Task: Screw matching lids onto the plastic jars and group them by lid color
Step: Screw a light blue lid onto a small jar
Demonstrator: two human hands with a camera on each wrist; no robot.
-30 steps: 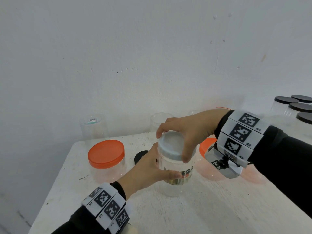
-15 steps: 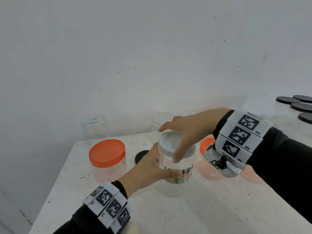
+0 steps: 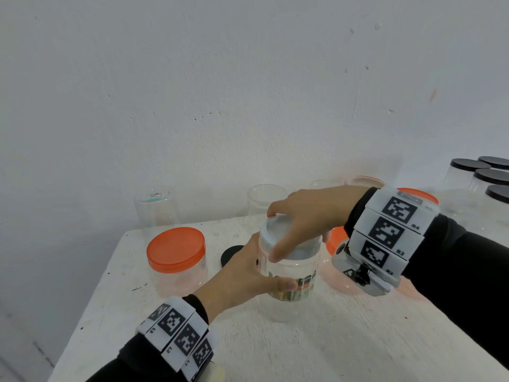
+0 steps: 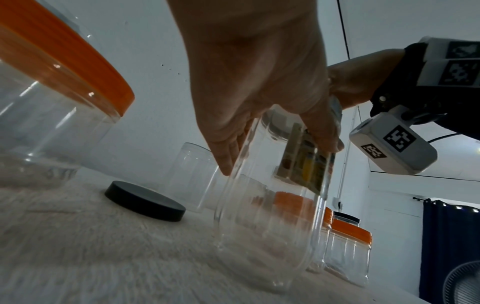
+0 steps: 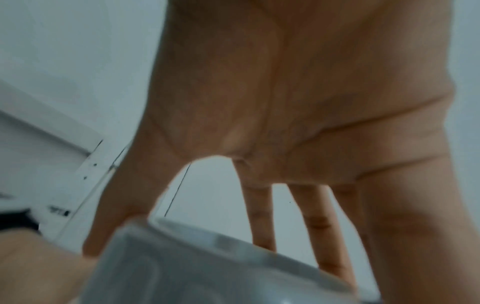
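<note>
Gripping the white lid (image 3: pixel 286 232) from above, our right hand (image 3: pixel 305 216) had its thumb and fingertips spread round the rim, while our left hand (image 3: pixel 248 274) clasped the labelled clear jar (image 3: pixel 292 288) by its side, standing near the middle of the white table (image 3: pixel 303 348). Since a second earlier our right fingers had walked round the rim to a fresh hold; we judged the lid partly threaded and needing more turns. Toward the left edge stood an orange-lidded jar (image 3: pixel 176 257), with a loose black lid (image 3: pixel 230 255) between it and our hands. Open jars (image 3: pixel 265 198) lined the back edge against the scuffed white wall (image 3: pixel 248 78). More orange lids (image 3: pixel 334 238) showed behind our right wrist, and black-lidded jars (image 3: pixel 482 177) were grouped at the far right.
</note>
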